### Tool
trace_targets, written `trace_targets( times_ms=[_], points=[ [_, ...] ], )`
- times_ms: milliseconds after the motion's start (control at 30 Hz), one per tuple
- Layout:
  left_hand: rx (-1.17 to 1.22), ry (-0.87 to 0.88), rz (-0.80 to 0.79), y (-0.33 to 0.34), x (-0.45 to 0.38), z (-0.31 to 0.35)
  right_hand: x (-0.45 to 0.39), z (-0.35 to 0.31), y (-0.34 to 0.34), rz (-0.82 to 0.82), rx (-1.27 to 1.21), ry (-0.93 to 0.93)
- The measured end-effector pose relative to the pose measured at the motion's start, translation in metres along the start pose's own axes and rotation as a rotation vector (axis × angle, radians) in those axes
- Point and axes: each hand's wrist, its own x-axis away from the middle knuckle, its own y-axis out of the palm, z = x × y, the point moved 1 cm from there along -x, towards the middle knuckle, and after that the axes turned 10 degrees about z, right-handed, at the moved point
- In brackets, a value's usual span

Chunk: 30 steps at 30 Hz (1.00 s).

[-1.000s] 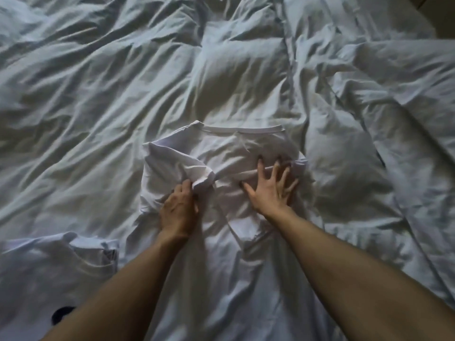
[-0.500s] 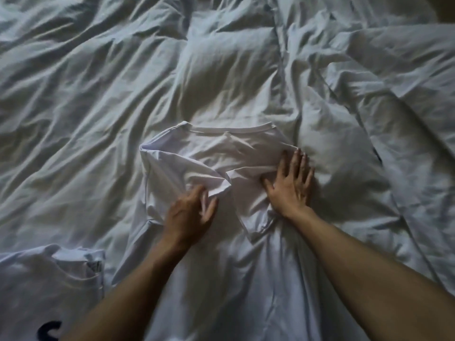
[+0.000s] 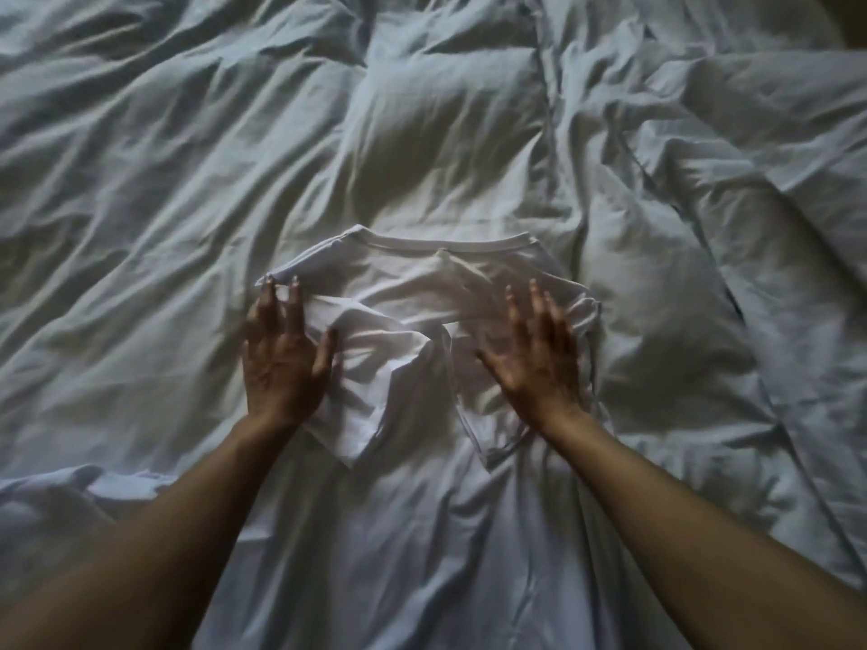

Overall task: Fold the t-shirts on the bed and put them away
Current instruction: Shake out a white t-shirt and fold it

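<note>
Left hand (image 3: 281,363) flat on t-shirt (image 3: 422,293)

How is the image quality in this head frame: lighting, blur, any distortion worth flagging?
Head view: dim, uneven light; a brighter patch falls on the white t-shirt near its collar, and the duvet folds cast soft shadows. The right hand is motion-blurred, its fingers smeared; the left hand is somewhat sharper. Both forearms read dark, with little detail. No glare; wide-angle stretch shows towards the edges.

T-shirt (image 3: 422,293): white cloth, matt, thin, lightly creased. Duvet (image 3: 187,180): pale cloth, matt, heavily wrinkled, soft-looking
</note>
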Motion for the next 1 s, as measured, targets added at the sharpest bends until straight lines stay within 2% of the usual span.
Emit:
trace_targets(
  times_ms=[67, 167, 233, 300, 333, 400, 467, 533, 600, 700, 767, 833, 900, 933, 1000],
  points=[
    [0.048, -0.076, 0.018, -0.001, -0.018, -0.001, -0.020, 0.011, -0.005, -0.074, 0.093, 0.063],
    [0.026, -0.160, -0.086, 0.004, -0.037, -0.008, -0.039, 0.023, -0.007, -0.364, 0.148, 0.229],
    [0.000, -0.168, -0.056, 0.001, -0.037, -0.009, -0.042, 0.016, -0.011, -0.320, 0.159, 0.179],
    [-0.067, -0.153, 0.023, -0.007, -0.029, -0.002, -0.035, 0.000, -0.014, -0.112, 0.129, -0.016],
    [-0.088, -0.076, 0.065, -0.010, -0.023, 0.006, -0.028, -0.011, -0.014, -0.044, 0.090, -0.111],
    [-0.036, 0.175, 0.093, -0.008, -0.009, 0.029, -0.008, -0.029, -0.005, -0.022, 0.026, -0.234],
    [0.014, 0.387, 0.012, 0.003, 0.012, 0.052, 0.012, -0.042, 0.004, -0.068, 0.008, -0.248],
    [0.011, 0.464, -0.107, 0.016, 0.031, 0.065, 0.028, -0.048, 0.012, -0.117, 0.021, -0.184],
    [-0.032, 0.437, -0.176, 0.028, 0.042, 0.066, 0.036, -0.048, 0.019, -0.155, 0.012, -0.128],
    [-0.082, 0.408, -0.194, 0.036, 0.046, 0.068, 0.036, -0.048, 0.024, -0.167, 0.026, -0.074],
    [-0.055, 0.396, -0.160, 0.033, 0.045, 0.073, 0.035, -0.053, 0.024, -0.137, -0.001, -0.035],
    [-0.009, 0.369, -0.054, 0.025, 0.032, 0.073, 0.026, -0.054, 0.020, -0.059, -0.069, 0.008],
    [-0.010, 0.285, 0.073, 0.015, 0.003, 0.063, 0.002, -0.041, 0.009, 0.071, -0.108, 0.094],
    [-0.042, 0.214, 0.086, 0.011, -0.013, 0.055, -0.015, -0.029, 0.003, 0.105, -0.087, 0.147],
    [-0.166, 0.055, -0.008, 0.005, -0.039, 0.035, -0.046, 0.000, -0.010, -0.031, 0.022, 0.249]
  ],
)
